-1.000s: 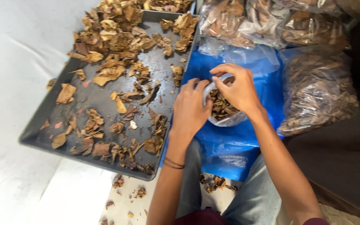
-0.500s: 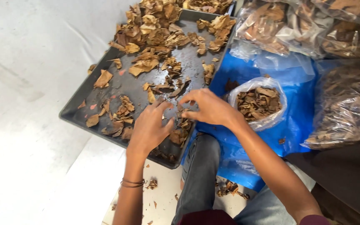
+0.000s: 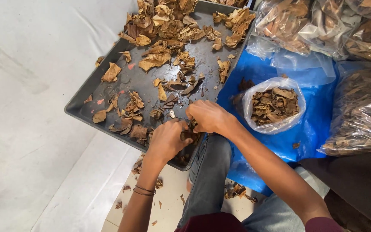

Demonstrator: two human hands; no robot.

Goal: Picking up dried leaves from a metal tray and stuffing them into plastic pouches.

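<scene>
A dark grey tray (image 3: 82, 101) lies on the floor, strewn with dry brown leaves (image 3: 164, 30), piled thickest at its far end. My left hand (image 3: 167, 139) and my right hand (image 3: 209, 117) meet at the tray's near corner, both closed around a clump of dark leaf pieces (image 3: 190, 133). Right of the tray, an open clear plastic bag (image 3: 275, 105) half full of dry leaves stands on a blue plastic sheet (image 3: 314, 129).
Several filled clear bags of dry leaves (image 3: 323, 25) lie at the top right, and another bag (image 3: 361, 116) at the right edge. Leaf crumbs (image 3: 237, 191) are scattered on the pale floor near my knee in grey trousers (image 3: 207, 172). White floor (image 3: 26, 129) stretches left.
Both hands left the open clear bag and came down left to the tray's near corner, where they now gather leaf pieces. The view shifted, so tray and bag sit further right.
</scene>
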